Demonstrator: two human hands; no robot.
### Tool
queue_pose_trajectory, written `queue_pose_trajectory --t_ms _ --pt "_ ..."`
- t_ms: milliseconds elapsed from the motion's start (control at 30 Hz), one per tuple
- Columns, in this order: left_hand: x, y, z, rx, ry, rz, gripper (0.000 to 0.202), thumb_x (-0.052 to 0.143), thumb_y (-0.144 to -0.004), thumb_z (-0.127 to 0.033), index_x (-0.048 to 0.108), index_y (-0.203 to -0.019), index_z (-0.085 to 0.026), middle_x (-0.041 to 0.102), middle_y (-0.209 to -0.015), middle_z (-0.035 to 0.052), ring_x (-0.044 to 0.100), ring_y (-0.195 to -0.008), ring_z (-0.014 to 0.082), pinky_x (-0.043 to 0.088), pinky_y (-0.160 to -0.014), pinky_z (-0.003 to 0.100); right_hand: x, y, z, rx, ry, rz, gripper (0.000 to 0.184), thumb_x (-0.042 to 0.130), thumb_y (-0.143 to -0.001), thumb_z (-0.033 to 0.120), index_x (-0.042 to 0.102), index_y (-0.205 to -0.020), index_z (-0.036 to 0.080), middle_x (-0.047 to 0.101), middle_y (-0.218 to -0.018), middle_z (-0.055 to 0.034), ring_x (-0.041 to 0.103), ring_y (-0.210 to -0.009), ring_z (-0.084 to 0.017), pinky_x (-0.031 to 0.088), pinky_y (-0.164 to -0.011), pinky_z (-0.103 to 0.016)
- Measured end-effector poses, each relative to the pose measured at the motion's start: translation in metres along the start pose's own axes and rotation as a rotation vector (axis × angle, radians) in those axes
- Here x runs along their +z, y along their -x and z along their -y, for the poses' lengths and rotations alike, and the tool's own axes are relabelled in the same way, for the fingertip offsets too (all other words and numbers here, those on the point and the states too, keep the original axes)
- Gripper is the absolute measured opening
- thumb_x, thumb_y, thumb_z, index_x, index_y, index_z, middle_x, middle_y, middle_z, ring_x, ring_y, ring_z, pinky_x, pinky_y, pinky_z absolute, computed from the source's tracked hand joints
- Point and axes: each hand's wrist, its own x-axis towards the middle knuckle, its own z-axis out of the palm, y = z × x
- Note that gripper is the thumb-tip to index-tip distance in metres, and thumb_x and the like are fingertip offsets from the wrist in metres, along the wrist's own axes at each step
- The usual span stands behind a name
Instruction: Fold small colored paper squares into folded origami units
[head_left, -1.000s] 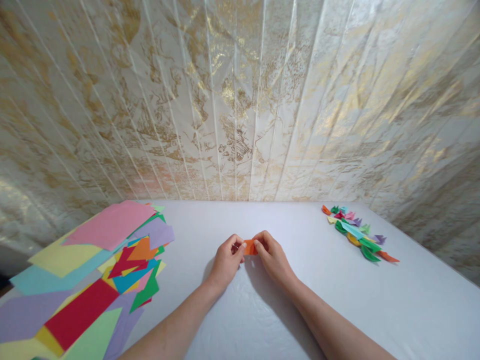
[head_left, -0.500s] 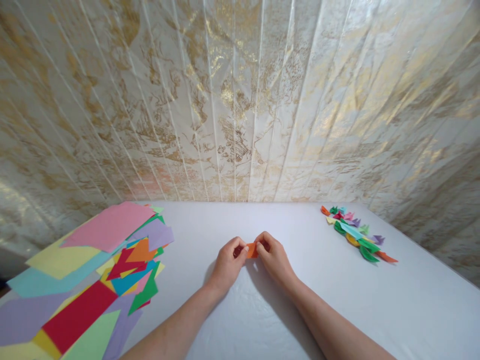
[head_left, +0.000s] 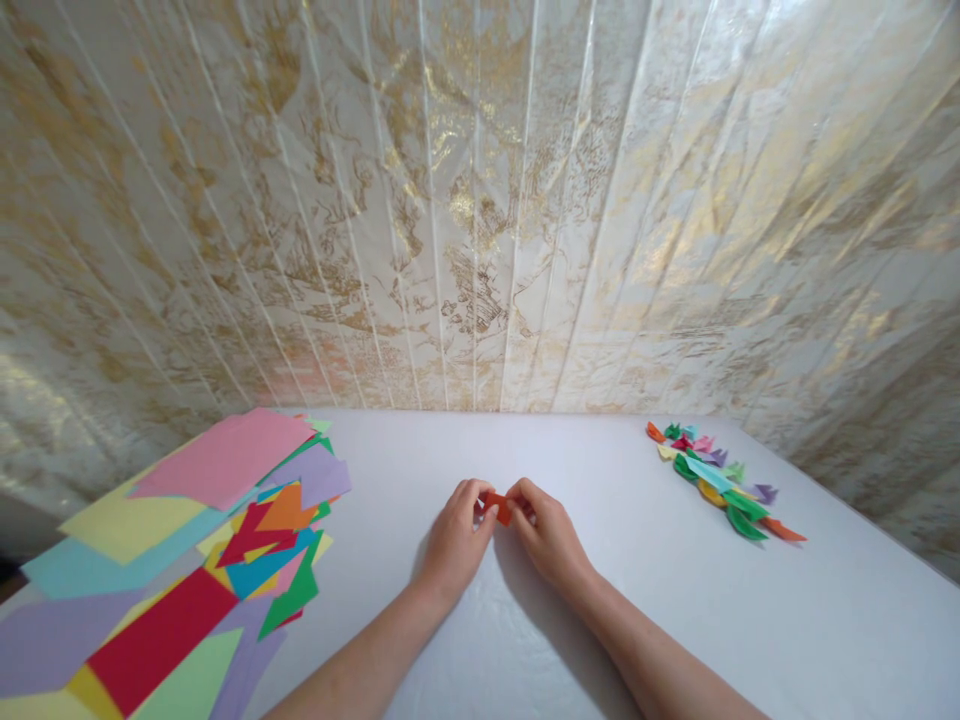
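Both my hands meet at the middle of the white table point(head_left: 525, 640), pinching a small folded orange paper piece point(head_left: 498, 505). My left hand point(head_left: 457, 540) grips its left side with curled fingers. My right hand point(head_left: 547, 535) grips its right side, fingers closed over it. Most of the orange piece is hidden between my fingertips. The piece sits low, close to the table surface.
A loose pile of coloured paper sheets point(head_left: 172, 560) covers the table's left side, with a pink sheet point(head_left: 225, 455) on top. A row of small folded coloured pieces point(head_left: 716, 480) lies at the far right. A gold-patterned wall point(head_left: 480, 200) stands behind the table.
The orange piece looks smaller and more folded between my fingertips. My hands have stayed together at the table's middle, sitting a little lower in view as the camera tilted.
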Motion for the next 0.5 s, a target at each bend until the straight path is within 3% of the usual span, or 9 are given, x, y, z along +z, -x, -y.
queue_pose_trajectory --t_ms 200,367,500 --pt "-0.006 0.0032 -0.0087 0.109 -0.468 0.04 0.014 0.048 -0.089 -0.014 0.059 -0.089 -0.023 0.063 -0.094 0.0025 0.058 -0.084 0.0205 0.04 -0.079 0.033 -0.0008 0.0046 0.0054 -0.053 0.143 0.055 0.015 0.045 -0.085 0.017 0.056 -0.076 0.023 0.062 -0.073 0.0008 0.053 -0.065 -0.014 0.034 -0.062 -0.024" --pt "-0.0049 0.0044 -0.0091 0.169 -0.531 0.075 0.015 0.048 -0.089 -0.012 0.058 -0.084 -0.022 0.062 -0.09 0.0029 0.056 -0.081 0.0202 0.039 -0.078 0.032 0.0006 0.0049 0.0052 -0.078 0.16 0.076 0.014 0.046 -0.083 0.015 0.053 -0.073 0.023 0.061 -0.071 0.0013 0.052 -0.064 -0.014 0.033 -0.061 -0.023" --pt "-0.0032 0.0041 -0.0083 0.13 -0.546 0.068 0.014 0.05 -0.086 -0.011 0.056 -0.081 -0.022 0.06 -0.088 0.0021 0.054 -0.078 0.0194 0.038 -0.074 0.03 0.0021 0.0047 0.0045 -0.083 0.175 0.086 0.013 0.046 -0.082 0.016 0.052 -0.072 0.022 0.059 -0.07 0.002 0.051 -0.063 -0.014 0.032 -0.06 -0.023"
